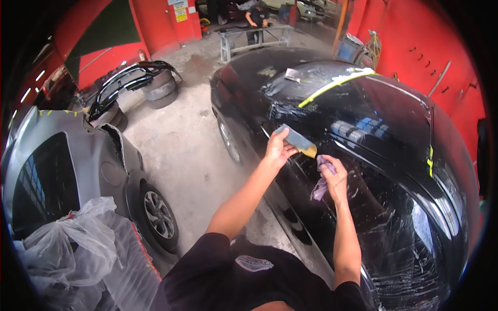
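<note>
My left hand (280,149) pinches a flat grey block with a tan end (299,140) between thumb and fingers; its exact kind I cannot make out. It is held up over the side of a glossy black car (290,179). Close beside the block's tan end, my right hand (333,173) is closed on a crumpled purple cloth (320,189). Part of the cloth hangs below the fingers. Whitish smears and wet-looking streaks mark the car's black surface.
Yellow tape (332,85) crosses the car, and a small pale pad (292,75) lies on its far end. To the left stands a grey car (78,171) partly under plastic sheeting (78,249). A black bumper (129,78) rests on stacked tyres (160,89). Another person (257,18) works at a bench (254,39).
</note>
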Motion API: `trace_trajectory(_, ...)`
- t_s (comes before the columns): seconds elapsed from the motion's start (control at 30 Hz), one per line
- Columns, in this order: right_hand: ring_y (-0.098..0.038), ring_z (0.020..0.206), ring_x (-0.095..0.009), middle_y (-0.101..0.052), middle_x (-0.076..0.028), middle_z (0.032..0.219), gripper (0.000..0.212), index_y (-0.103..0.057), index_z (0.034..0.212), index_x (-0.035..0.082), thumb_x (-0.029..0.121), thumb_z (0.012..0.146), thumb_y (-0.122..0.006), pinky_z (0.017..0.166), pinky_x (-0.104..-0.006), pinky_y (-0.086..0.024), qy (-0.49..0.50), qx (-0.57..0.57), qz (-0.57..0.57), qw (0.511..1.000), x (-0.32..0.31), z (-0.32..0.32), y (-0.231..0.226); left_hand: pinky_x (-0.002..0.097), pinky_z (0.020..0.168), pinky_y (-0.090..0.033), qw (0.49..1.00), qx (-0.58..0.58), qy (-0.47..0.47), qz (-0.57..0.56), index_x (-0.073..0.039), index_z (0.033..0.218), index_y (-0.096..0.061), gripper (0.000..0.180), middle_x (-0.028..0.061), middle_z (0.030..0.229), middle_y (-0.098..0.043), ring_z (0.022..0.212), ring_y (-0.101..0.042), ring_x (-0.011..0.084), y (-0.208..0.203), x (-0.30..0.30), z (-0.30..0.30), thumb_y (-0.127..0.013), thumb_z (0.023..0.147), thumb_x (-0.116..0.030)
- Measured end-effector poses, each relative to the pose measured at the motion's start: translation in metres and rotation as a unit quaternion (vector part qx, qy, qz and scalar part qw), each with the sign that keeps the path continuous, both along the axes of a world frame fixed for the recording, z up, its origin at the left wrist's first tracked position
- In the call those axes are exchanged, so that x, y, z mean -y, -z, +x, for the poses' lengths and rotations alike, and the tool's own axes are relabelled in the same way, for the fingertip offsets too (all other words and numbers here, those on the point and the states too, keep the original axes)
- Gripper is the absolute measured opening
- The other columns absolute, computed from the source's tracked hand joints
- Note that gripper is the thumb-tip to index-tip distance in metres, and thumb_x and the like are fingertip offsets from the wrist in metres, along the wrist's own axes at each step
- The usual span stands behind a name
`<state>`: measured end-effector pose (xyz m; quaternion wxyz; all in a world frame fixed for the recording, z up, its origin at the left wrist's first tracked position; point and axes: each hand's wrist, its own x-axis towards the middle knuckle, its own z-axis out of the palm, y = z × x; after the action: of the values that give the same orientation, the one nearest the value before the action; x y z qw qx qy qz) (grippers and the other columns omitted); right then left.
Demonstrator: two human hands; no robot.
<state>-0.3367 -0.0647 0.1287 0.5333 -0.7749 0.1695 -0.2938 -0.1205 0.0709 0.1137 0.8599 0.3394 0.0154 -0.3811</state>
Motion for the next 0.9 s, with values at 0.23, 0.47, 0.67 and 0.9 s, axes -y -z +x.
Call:
trace_trajectory(0.23, -0.074, 0.088, -0.016, -0.074, -0.007, 0.117, 0.067, -0.068, 0.153, 0.007, 0.027, 0.093, -0.090, 0.071, -0.0314, -0.063, -0.039, 0.024, 0.067, 0.997, -0.036, 0.016, 0.012, 0.0485, 0.094, -0.063, 0.989, -0.084, 0.107, -0.063, -0.011, 0.142, -0.058, 0.047, 0.0214, 0.125, -0.069, 0.114, -0.071, 0.0355, 0.070, 0.009, -0.041, -0.068, 0.112, -0.046)
trace_trajectory(0.47, -0.072, 0.085, -0.013, -0.077, -0.005, 0.104, 0.052, -0.080, 0.129, 0.001, 0.036, 0.093, -0.091, 0.076, -0.0332, -0.059, -0.035, -0.126, 0.006, 0.991, -0.011, -0.014, -0.003, 0.0541, 0.111, -0.054, 0.941, 0.117, 0.171, 0.269, -0.012, 0.161, -0.050, 0.078, 0.0229, 0.144, -0.062, 0.125, -0.067, 0.0386, 0.038, -0.027, -0.082, -0.076, 0.104, -0.059)
trace_trajectory(0.67, -0.066, 0.081, -0.008, -0.076, -0.002, 0.087, 0.046, -0.084, 0.114, 0.001, 0.041, 0.093, -0.091, 0.075, -0.0293, -0.055, -0.156, -0.220, 0.040, 0.962, 0.019, -0.012, -0.002, 0.0362, 0.115, -0.050, 0.898, 0.404, 0.169, 0.049, -0.004, 0.163, -0.051, 0.072, 0.0132, 0.148, -0.066, 0.132, -0.066, 0.0235, 0.031, -0.048, -0.070, -0.084, 0.103, -0.026)
trace_trajectory(0.9, -0.078, 0.105, -0.031, -0.079, -0.018, 0.112, 0.042, -0.080, 0.117, 0.000, 0.034, 0.093, -0.087, 0.094, -0.0408, -0.060, 0.105, -0.051, -0.108, 0.987, -0.028, -0.002, 0.000, 0.0362, 0.103, -0.060, 0.946, 0.306, 0.066, 0.086, 0.000, 0.145, -0.059, 0.047, 0.0109, 0.133, -0.074, 0.118, -0.073, 0.0197, 0.047, -0.044, -0.076, -0.077, 0.101, -0.002)
